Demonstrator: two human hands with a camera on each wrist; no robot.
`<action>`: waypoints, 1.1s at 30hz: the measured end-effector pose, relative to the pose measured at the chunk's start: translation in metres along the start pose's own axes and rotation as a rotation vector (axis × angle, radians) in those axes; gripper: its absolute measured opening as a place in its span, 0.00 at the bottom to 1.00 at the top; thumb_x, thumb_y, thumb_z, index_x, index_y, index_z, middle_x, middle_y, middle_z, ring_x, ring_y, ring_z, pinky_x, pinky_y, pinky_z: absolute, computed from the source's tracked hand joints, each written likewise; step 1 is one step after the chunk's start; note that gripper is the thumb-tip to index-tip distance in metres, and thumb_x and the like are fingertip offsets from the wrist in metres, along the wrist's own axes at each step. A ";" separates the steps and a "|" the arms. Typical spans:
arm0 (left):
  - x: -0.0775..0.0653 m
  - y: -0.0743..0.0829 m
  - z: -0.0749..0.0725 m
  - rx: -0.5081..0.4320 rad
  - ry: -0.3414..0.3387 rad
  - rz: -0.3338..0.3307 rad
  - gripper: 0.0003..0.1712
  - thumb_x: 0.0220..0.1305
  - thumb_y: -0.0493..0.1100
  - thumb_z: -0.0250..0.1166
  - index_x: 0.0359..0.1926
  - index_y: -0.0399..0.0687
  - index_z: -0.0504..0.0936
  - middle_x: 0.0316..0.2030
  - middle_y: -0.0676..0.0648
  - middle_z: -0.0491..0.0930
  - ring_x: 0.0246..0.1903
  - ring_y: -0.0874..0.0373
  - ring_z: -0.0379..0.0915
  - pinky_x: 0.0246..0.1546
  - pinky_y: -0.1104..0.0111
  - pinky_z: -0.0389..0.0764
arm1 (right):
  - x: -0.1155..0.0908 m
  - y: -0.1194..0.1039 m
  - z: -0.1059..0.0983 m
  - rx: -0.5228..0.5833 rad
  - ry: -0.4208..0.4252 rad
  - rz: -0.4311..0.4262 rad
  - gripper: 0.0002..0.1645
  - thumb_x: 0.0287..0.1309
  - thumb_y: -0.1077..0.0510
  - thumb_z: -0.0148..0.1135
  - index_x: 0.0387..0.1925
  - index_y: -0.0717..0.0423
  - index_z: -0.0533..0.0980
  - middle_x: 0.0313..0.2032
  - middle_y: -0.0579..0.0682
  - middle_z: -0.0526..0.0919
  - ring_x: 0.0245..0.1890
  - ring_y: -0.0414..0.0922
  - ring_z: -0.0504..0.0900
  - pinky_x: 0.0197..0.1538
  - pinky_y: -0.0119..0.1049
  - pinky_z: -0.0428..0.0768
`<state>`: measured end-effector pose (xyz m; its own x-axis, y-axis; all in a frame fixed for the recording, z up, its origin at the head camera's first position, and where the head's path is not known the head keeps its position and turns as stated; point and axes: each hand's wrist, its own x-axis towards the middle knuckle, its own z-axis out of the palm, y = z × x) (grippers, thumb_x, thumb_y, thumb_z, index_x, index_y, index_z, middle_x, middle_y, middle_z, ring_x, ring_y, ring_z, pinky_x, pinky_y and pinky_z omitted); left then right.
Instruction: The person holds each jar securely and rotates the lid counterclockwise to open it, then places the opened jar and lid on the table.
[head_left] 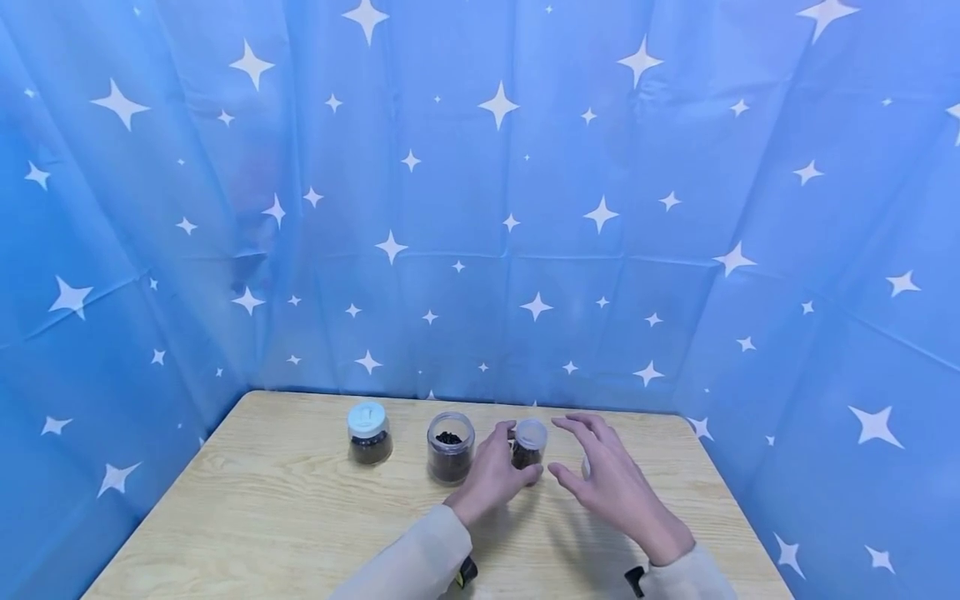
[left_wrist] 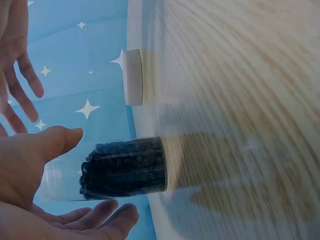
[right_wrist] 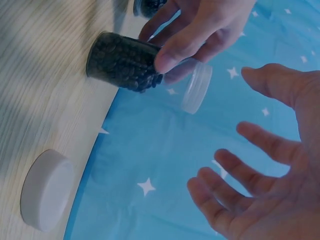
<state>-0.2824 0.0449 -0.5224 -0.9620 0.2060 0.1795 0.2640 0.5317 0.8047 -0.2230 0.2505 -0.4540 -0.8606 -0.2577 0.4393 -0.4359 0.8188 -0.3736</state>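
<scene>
A clear lidless jar (head_left: pixel 528 454), part filled with dark beans, stands upright on the wooden table. My left hand (head_left: pixel 497 471) surrounds it loosely, thumb on the near side and fingers on the far side. In the left wrist view, small gaps show between the jar (left_wrist: pixel 122 167) and the tips of the thumb and fingers. To the right of the jar, my right hand (head_left: pixel 611 483) hovers with fingers spread, holding nothing. Beyond it, mostly hidden in the head view, a white lid (right_wrist: pixel 47 190) rests on the table.
Left of the hands stands a wider lidless jar (head_left: pixel 450 458) with dark contents. Farther left is a jar (head_left: pixel 371 446) with a light blue lid (head_left: pixel 367 419). A blue star-patterned curtain (head_left: pixel 465 200) hangs behind the table (head_left: pixel 262 500) and along its sides.
</scene>
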 end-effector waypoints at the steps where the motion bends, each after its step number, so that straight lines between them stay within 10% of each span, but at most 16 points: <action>1: 0.001 -0.001 0.001 0.003 -0.003 0.002 0.49 0.68 0.47 0.87 0.81 0.36 0.73 0.71 0.33 0.86 0.71 0.35 0.85 0.73 0.39 0.86 | 0.000 -0.002 0.000 0.002 0.003 -0.004 0.40 0.69 0.55 0.86 0.78 0.54 0.80 0.76 0.63 0.82 0.74 0.65 0.83 0.69 0.68 0.88; 15: -0.004 0.001 -0.002 0.065 -0.012 0.048 0.33 0.67 0.50 0.88 0.64 0.42 0.84 0.57 0.42 0.92 0.60 0.44 0.91 0.66 0.48 0.91 | -0.005 -0.018 0.006 0.002 0.033 -0.048 0.41 0.66 0.54 0.88 0.76 0.54 0.81 0.75 0.61 0.82 0.75 0.64 0.82 0.69 0.67 0.89; 33: -0.042 0.012 -0.041 -0.022 -0.057 0.183 0.24 0.69 0.44 0.85 0.61 0.48 0.87 0.56 0.46 0.92 0.57 0.50 0.91 0.57 0.57 0.95 | -0.005 -0.043 0.006 0.021 0.043 -0.099 0.41 0.67 0.52 0.87 0.77 0.52 0.81 0.74 0.57 0.84 0.73 0.59 0.85 0.68 0.63 0.90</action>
<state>-0.2421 0.0092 -0.4968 -0.8924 0.3440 0.2920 0.4318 0.4630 0.7740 -0.2017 0.2133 -0.4451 -0.8015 -0.3140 0.5089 -0.5235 0.7797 -0.3434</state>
